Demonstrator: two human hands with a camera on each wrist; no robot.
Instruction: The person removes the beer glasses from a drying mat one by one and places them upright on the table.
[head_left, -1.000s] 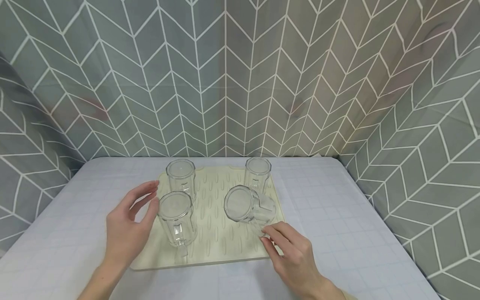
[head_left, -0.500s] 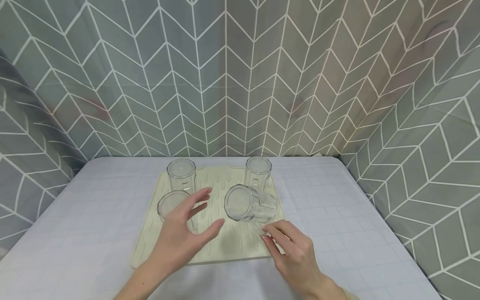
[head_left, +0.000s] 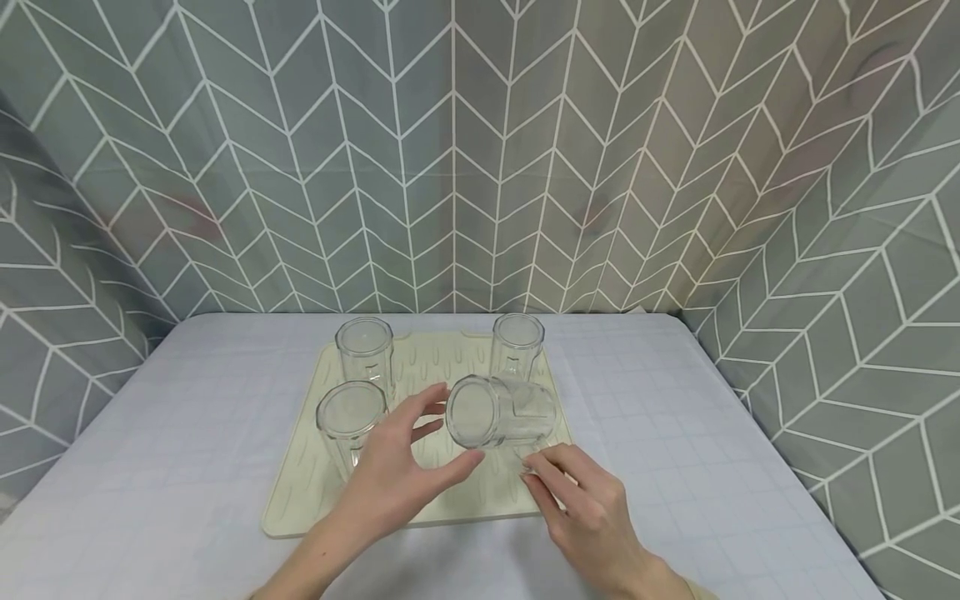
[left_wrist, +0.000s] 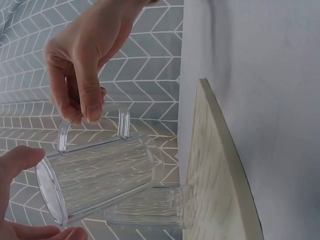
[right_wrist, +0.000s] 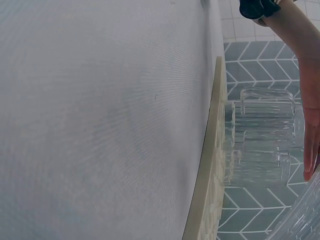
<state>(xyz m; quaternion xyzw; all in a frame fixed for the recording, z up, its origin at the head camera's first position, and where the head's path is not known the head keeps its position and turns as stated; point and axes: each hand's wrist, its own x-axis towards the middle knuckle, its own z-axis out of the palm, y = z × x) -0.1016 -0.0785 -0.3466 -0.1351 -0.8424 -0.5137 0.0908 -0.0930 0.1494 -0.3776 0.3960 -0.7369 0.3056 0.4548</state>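
A clear mug is held tilted above the right half of a cream ridged mat, its flat base turned toward the left. My right hand pinches its handle between thumb and fingers. At the base, my left hand has its thumb on one edge and its fingers curled at the opposite edge, as the left wrist view shows of the mug. Three similar clear mugs stand base up on the mat: one front left, partly behind my left hand, one rear left and one rear right.
The mat lies on a table with a pale cloth. A grey curtain with white chevron lines hangs behind the table and along both sides. The held mug overlaps the lower part of the rear right mug in the head view.
My left hand has moved right from beside the front left mug to the held mug's base. The held mug has turned slightly; my right hand keeps its pinch on the handle.
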